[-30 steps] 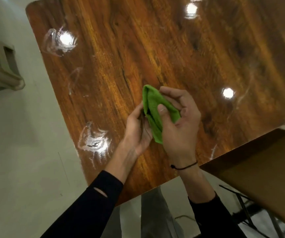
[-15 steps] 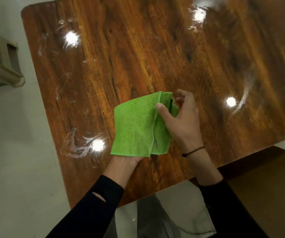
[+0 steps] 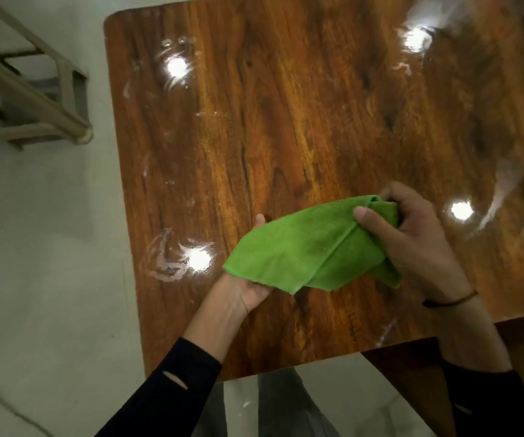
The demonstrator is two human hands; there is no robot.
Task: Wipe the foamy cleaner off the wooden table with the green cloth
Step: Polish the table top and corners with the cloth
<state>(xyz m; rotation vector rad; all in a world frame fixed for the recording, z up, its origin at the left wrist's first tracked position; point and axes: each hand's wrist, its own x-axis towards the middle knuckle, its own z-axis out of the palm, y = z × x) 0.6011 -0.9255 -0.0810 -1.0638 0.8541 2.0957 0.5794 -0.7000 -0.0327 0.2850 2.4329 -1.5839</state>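
one green cloth, right hand pinching, left hand beneath, grip unclear, foam smears on wooden table, chair

Left hand palm up, fingers hidden; right hand fingers pinching green cloth

Wooden table lies open ahead; possibly a chair stands left.

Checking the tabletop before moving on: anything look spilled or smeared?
A foam swirl sits near the left edge of the wooden table, fainter streaks farther back. The green cloth, draped over the left hand and pinched by the right hand, isn't touching them.
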